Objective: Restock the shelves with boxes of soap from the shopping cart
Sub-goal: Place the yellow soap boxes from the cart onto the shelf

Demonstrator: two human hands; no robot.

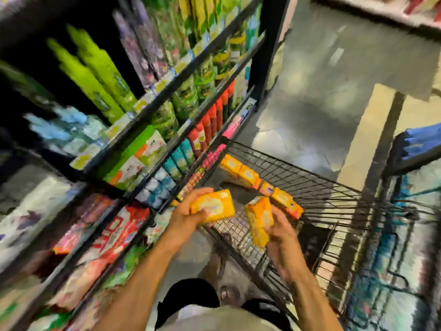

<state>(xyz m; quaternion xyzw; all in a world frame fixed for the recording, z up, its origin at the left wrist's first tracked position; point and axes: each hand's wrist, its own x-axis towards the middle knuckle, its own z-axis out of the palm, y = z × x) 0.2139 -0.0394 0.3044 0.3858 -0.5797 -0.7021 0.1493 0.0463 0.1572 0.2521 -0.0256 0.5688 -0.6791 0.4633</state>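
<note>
Blurred head view, looking down into a shop aisle. At far left I see the shelves (152, 137), packed with bright packets and bottles (100, 75), running away from me. Just right of them, my left hand (187, 213) grips a yellow soap box (214, 206) lying flat, fingers curled round it, above the cart's near corner and close to the lower shelves. Next along, my right hand (281, 235) holds a second soap box (259, 220) upright by its lower end. Behind and to the right sits the wire shopping cart (310, 174), with more yellow boxes (238, 170) lying along its left side. I judge the step in hand is carrying this pair to the shelf. Next I must swing left and find a gap, which the blur hides from me.
</note>
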